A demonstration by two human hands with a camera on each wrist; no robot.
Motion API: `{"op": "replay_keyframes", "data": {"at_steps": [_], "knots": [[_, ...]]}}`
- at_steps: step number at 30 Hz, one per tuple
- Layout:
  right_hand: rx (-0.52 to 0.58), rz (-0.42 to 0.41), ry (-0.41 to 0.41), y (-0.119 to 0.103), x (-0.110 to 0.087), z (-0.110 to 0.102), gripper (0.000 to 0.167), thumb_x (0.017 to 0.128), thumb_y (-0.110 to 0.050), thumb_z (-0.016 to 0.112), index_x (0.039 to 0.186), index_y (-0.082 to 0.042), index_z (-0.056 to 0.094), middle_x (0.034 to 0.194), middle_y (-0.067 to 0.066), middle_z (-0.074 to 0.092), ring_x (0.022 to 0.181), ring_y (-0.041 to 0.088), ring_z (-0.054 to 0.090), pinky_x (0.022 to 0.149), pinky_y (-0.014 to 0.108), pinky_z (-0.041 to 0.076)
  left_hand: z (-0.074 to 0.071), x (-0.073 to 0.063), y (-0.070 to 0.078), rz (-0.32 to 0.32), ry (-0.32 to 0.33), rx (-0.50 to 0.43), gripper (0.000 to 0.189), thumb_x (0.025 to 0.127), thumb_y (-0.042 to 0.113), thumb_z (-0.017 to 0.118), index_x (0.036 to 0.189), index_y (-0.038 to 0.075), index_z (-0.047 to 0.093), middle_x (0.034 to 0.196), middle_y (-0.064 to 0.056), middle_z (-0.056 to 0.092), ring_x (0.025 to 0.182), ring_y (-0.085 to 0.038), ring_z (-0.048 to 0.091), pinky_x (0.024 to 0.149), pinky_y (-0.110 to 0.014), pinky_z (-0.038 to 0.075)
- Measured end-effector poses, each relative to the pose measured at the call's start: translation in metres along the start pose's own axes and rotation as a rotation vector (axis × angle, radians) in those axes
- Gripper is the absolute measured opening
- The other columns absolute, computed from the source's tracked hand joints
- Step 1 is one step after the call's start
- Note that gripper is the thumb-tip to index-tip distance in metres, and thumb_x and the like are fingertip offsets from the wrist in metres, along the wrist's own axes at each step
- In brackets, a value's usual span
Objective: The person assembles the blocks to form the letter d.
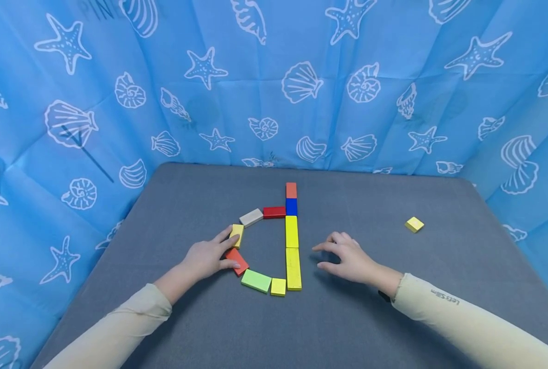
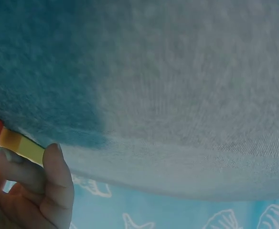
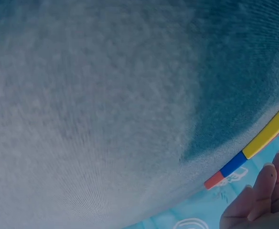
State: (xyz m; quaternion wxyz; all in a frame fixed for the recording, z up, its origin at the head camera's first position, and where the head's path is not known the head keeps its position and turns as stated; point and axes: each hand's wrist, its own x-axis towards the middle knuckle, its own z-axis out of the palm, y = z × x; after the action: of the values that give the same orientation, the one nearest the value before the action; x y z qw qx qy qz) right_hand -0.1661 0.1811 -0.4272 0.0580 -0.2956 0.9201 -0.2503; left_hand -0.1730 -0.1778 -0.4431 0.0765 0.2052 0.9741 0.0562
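Note:
My left hand (image 1: 204, 259) rests at the left side of a block outline, its fingers touching a yellow block (image 1: 239, 231) and its thumb at an orange-red block (image 1: 240, 260). The curve continues with a pale grey block (image 1: 251, 218), a red block (image 1: 274, 212), a green block (image 1: 256, 281) and a small yellow block (image 1: 278, 287). A straight column closes the right side: an orange block (image 1: 291, 190), a blue block (image 1: 291, 206) and two long yellow blocks (image 1: 293, 269). Right of this column, my right hand (image 1: 352, 259) hovers with loosely bent fingers, holding nothing.
A single yellow block (image 1: 414, 224) lies apart on the right of the grey table (image 1: 370, 328). Behind the table hangs a blue curtain (image 1: 255, 82) with white shells and starfish.

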Motion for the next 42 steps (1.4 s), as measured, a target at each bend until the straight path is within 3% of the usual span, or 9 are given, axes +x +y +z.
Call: {"op": "replay_keyframes", "data": {"at_steps": [3, 6, 10, 12, 16, 21, 26, 35, 42], "knots": [[0.003, -0.016, -0.008, 0.001, 0.001, 0.002, 0.034, 0.086, -0.02, 0.074, 0.118, -0.011, 0.07, 0.096, 0.001, 0.051, 0.087, 0.016, 0.04, 0.072, 0.035, 0.035, 0.0, 0.001, -0.003, 0.014, -0.008, 0.004, 0.076, 0.086, 0.056, 0.064, 0.147, 0.014, 0.046, 0.155, -0.011, 0.033, 0.104, -0.03, 0.064, 0.064, -0.038, 0.049], [-0.016, -0.094, -0.023, -0.002, 0.005, 0.006, 0.035, 0.086, -0.02, 0.073, 0.12, -0.012, 0.069, 0.105, 0.003, 0.055, 0.093, 0.018, 0.044, 0.077, 0.037, 0.039, -0.001, 0.0, -0.005, 0.018, -0.007, -0.006, 0.074, 0.087, 0.056, 0.062, 0.147, 0.015, 0.045, 0.155, -0.01, 0.033, 0.108, -0.03, 0.063, 0.068, -0.039, 0.05], [-0.062, -0.226, -0.084, -0.014, 0.018, 0.009, 0.041, 0.089, -0.025, 0.072, 0.127, -0.013, 0.066, 0.13, 0.009, 0.056, 0.115, 0.027, 0.046, 0.091, 0.049, 0.04, -0.002, -0.007, -0.007, 0.065, 0.053, -0.008, 0.065, 0.09, 0.049, 0.063, 0.144, 0.015, 0.05, 0.152, -0.01, 0.038, 0.106, -0.028, 0.064, 0.069, -0.038, 0.051], [-0.083, -0.24, -0.13, -0.019, 0.027, 0.01, 0.046, 0.09, -0.028, 0.07, 0.133, -0.014, 0.061, 0.14, 0.011, 0.05, 0.126, 0.033, 0.041, 0.096, 0.056, 0.037, -0.002, -0.013, -0.007, 0.111, 0.092, 0.006, 0.059, 0.091, 0.043, 0.065, 0.141, 0.014, 0.054, 0.149, -0.01, 0.044, 0.103, -0.025, 0.065, 0.067, -0.035, 0.05], [-0.12, -0.138, -0.199, -0.021, 0.046, 0.01, 0.063, 0.091, -0.038, 0.066, 0.146, -0.014, 0.047, 0.153, 0.013, 0.035, 0.139, 0.04, 0.026, 0.103, 0.066, 0.026, 0.0, -0.027, -0.004, 0.207, 0.137, 0.03, 0.048, 0.091, 0.034, 0.068, 0.135, 0.015, 0.06, 0.141, -0.009, 0.053, 0.076, -0.015, 0.065, 0.055, -0.026, 0.043], [-0.123, -0.003, -0.262, -0.008, 0.062, 0.009, 0.077, 0.091, -0.048, 0.063, 0.153, -0.013, 0.032, 0.161, 0.012, 0.017, 0.145, 0.042, 0.009, 0.104, 0.072, 0.014, 0.003, -0.037, 0.0, 0.262, 0.132, 0.029, 0.046, 0.091, 0.032, 0.069, 0.134, 0.017, 0.062, 0.139, -0.007, 0.055, 0.049, -0.005, 0.039, 0.048, -0.022, 0.034], [-0.112, 0.041, -0.316, 0.004, 0.064, 0.01, 0.08, 0.091, -0.05, 0.062, 0.154, -0.015, 0.029, 0.162, 0.011, 0.014, 0.145, 0.042, 0.007, 0.104, 0.072, 0.012, 0.007, -0.037, -0.003, 0.314, 0.121, 0.035, 0.043, 0.092, 0.03, 0.068, 0.133, 0.018, 0.062, 0.14, -0.007, 0.055, 0.044, -0.003, 0.029, 0.046, -0.022, 0.032], [-0.082, 0.058, -0.342, 0.007, 0.064, 0.013, 0.081, 0.09, -0.053, 0.062, 0.155, -0.017, 0.029, 0.162, 0.008, 0.013, 0.145, 0.042, 0.007, 0.105, 0.071, 0.011, 0.004, -0.03, -0.021, 0.445, 0.106, 0.037, 0.038, 0.092, 0.02, 0.068, 0.129, 0.02, 0.066, 0.14, -0.003, 0.054, 0.045, -0.004, 0.02, 0.045, -0.019, 0.026], [-0.077, 0.065, -0.346, 0.008, 0.064, 0.014, 0.081, 0.09, -0.052, 0.062, 0.155, -0.017, 0.028, 0.162, 0.008, 0.014, 0.145, 0.042, 0.008, 0.105, 0.071, 0.012, 0.003, -0.026, -0.023, 0.469, 0.095, 0.037, 0.038, 0.092, 0.02, 0.067, 0.13, 0.021, 0.065, 0.141, -0.002, 0.054, 0.044, -0.004, 0.021, 0.046, -0.019, 0.026]]}}
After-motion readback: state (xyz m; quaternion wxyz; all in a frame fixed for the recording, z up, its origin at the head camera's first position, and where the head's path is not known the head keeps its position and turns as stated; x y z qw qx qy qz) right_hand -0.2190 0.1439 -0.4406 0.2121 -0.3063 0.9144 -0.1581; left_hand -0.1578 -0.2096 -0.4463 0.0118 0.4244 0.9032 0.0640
